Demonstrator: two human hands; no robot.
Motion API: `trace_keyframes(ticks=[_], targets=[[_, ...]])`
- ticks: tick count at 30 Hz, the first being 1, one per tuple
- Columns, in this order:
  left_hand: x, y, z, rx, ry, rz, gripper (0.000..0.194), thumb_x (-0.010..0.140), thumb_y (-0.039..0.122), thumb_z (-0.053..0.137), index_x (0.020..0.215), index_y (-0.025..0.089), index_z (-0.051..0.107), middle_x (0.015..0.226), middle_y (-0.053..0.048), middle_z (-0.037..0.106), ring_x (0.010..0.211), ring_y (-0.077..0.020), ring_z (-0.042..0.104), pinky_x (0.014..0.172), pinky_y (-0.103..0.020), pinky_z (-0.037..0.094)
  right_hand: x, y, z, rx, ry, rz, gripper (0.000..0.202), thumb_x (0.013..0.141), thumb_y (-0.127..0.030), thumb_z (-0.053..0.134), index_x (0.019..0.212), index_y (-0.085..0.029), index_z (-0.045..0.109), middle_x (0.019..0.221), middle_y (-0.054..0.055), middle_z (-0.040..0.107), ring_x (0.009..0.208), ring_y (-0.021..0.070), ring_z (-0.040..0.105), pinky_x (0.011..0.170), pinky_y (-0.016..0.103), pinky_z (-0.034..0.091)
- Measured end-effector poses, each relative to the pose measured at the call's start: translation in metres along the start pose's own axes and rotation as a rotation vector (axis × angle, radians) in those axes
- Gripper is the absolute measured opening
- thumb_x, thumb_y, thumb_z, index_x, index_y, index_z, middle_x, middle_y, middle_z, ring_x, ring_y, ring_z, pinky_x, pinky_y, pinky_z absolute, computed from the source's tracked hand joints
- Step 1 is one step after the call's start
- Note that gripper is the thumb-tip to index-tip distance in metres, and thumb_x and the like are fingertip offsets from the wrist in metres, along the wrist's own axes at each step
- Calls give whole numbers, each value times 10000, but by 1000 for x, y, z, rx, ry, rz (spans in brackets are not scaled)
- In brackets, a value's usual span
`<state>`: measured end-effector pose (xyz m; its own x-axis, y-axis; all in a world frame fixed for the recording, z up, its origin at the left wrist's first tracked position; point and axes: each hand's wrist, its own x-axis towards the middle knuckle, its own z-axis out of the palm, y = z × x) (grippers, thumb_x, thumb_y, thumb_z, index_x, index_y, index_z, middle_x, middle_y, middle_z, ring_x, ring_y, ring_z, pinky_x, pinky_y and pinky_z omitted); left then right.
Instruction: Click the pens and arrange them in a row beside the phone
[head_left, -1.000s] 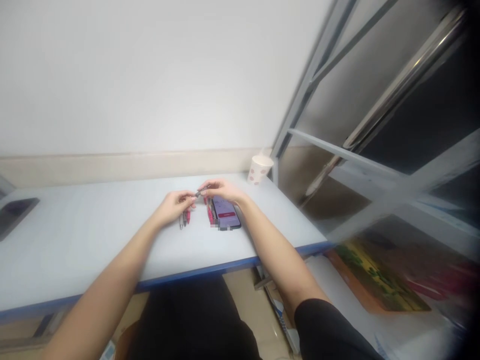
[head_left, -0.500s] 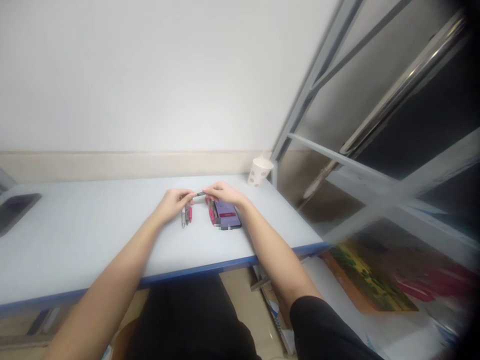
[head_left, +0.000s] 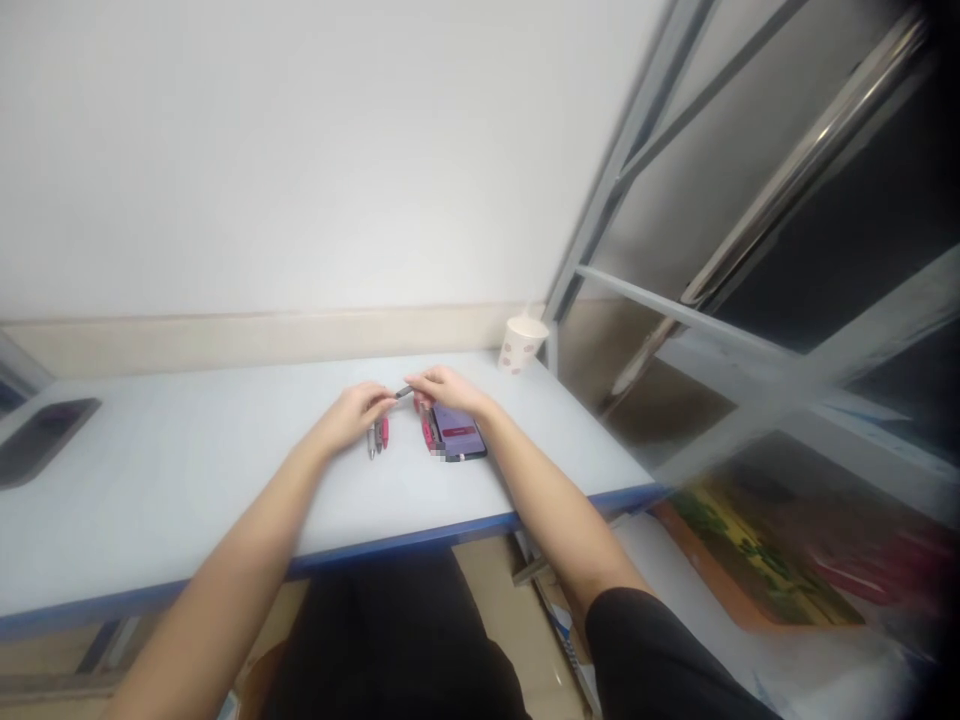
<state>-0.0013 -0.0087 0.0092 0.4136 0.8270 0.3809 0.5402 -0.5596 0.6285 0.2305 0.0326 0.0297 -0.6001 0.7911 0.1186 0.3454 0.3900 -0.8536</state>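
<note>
My left hand (head_left: pixel 358 414) and my right hand (head_left: pixel 448 388) meet above the table, fingertips pinched together. Between them is a short, slim, dark pen piece (head_left: pixel 405 392), with the right fingers on its upper end and the left fingers at its lower end. Just below my left hand lie a silver-white pen (head_left: pixel 371 446), a grey pen (head_left: pixel 379 438) and a pink-red pen (head_left: pixel 385 432), side by side and partly covered by the hand. Under my right hand is a phone (head_left: pixel 463 440) with a lit purple screen. Red and dark items (head_left: pixel 428 428) lie along its left edge, too blurred to name.
A patterned paper cup (head_left: pixel 521 345) stands at the table's back right corner, beside a metal frame (head_left: pixel 589 235). A dark flat device (head_left: pixel 46 440) lies at the far left of the white table (head_left: pixel 225 470). Below right, an orange-edged picture (head_left: pixel 757 560) rests on a lower surface.
The view has shifted slightly, so table things appear a little farther right. My hands stay close together on the dark piece, which is tilted a little more.
</note>
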Motion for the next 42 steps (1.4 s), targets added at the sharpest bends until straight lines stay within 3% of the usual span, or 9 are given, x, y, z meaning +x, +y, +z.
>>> trace_keyframes(ticks=[4, 9, 16, 21, 25, 30, 34, 38, 42], targets=[[0, 0, -1, -7, -4, -50, 378, 987, 464, 509, 810, 195, 707, 777, -49, 693, 720, -200, 598, 704, -327, 443, 4, 6, 1, 71, -1, -110, 454, 900, -617, 677, 855, -167, 648, 723, 8, 650, 646, 145, 589, 653, 275, 462], [-1, 0, -1, -40, 45, -73, 331, 976, 456, 557, 896, 195, 745, 811, -53, 727, 743, -208, 620, 719, -332, 462, 7, 10, -1, 110, 14, -163, 355, 867, -512, 740, 951, -174, 669, 822, 6, 670, 678, 147, 618, 676, 282, 488], [-2, -3, 0, 76, 129, 39, 267, 967, 437, 647, 990, 203, 774, 933, -65, 728, 827, -214, 666, 806, -356, 506, 1, 0, 1, -48, 34, 50, 678, 994, -695, 477, 559, -180, 550, 536, 23, 587, 546, 141, 574, 681, 289, 455], [-3, -4, 0, 141, 178, 2, 233, 971, 411, 668, 1013, 212, 782, 967, -67, 733, 877, -220, 688, 850, -361, 532, 0, -1, -4, 44, 32, -52, 406, 834, -531, 784, 989, -171, 678, 720, -2, 712, 674, 160, 639, 689, 272, 466], [-3, -4, 0, 141, 176, 2, 230, 976, 395, 666, 1032, 209, 788, 974, -68, 736, 886, -222, 691, 864, -362, 538, 2, 2, -3, 51, 19, 4, 433, 935, -571, 647, 806, -158, 653, 633, 17, 670, 612, 157, 623, 680, 283, 476], [-2, -3, 0, 166, 158, 23, 240, 976, 392, 670, 1029, 193, 791, 988, -79, 744, 898, -234, 694, 875, -374, 528, 0, -2, 1, 39, 20, -24, 396, 855, -518, 779, 1016, -173, 675, 674, -20, 697, 640, 159, 643, 670, 261, 474], [-3, -2, 0, 178, 145, 37, 243, 988, 394, 649, 1045, 202, 786, 1006, -80, 749, 921, -237, 695, 876, -371, 528, -2, -8, 0, -49, 53, 109, 644, 1012, -678, 475, 671, -159, 646, 567, 44, 651, 591, 161, 637, 721, 289, 484], [-4, -4, 0, 204, 141, 58, 271, 1005, 417, 613, 1031, 209, 785, 988, -84, 745, 923, -250, 690, 884, -385, 525, -5, -13, 0, -84, 25, 19, 478, 917, -637, 681, 828, -168, 697, 682, 21, 723, 657, 170, 656, 739, 287, 480], [-3, -8, 1, 243, 149, 92, 327, 1036, 410, 531, 1061, 205, 783, 1009, -102, 742, 974, -267, 683, 931, -398, 520, -4, -15, 3, -175, 78, 130, 578, 1029, -647, 493, 761, -162, 658, 623, 44, 682, 648, 169, 632, 751, 295, 461]])
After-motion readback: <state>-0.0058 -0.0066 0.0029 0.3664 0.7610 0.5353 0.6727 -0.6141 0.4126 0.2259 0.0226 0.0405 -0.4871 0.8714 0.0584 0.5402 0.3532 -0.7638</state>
